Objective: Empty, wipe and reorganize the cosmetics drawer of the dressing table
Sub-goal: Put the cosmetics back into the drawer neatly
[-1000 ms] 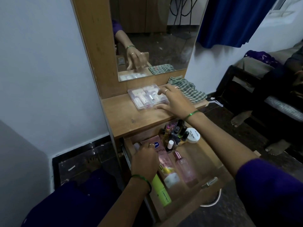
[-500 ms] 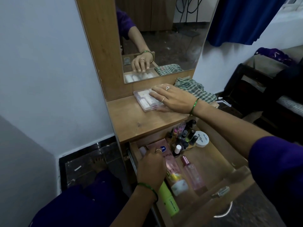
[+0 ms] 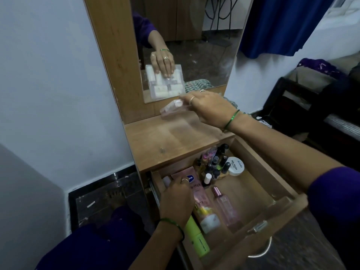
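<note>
The wooden drawer [image 3: 280, 209] of the dressing table stands pulled out. Inside lie a pink tube [image 3: 201, 199], a pink spray bottle [image 3: 226, 207], a green tube [image 3: 196, 236], a cluster of nail polish bottles [image 3: 214, 162] and a white round jar [image 3: 236, 166]. My left hand [image 3: 176, 201] reaches into the drawer's left side, its fingers curled over something I cannot make out. My right hand [image 3: 208, 108] grips a clear plastic box [image 3: 172, 109] of small white items, tilted up against the mirror's base above the tabletop [image 3: 165, 139].
A mirror [image 3: 185, 45] rises behind the tabletop and reflects the box and my hand. A checked cloth [image 3: 230, 103] lies at the table's back right, mostly behind my right hand. A blue curtain [image 3: 282, 26] hangs at right. A dark bed frame [image 3: 311, 106] stands to the right.
My right hand has lifted the clear box from lying flat on the tabletop and tilted it on edge toward the mirror. My left hand stayed in the drawer's left side.
</note>
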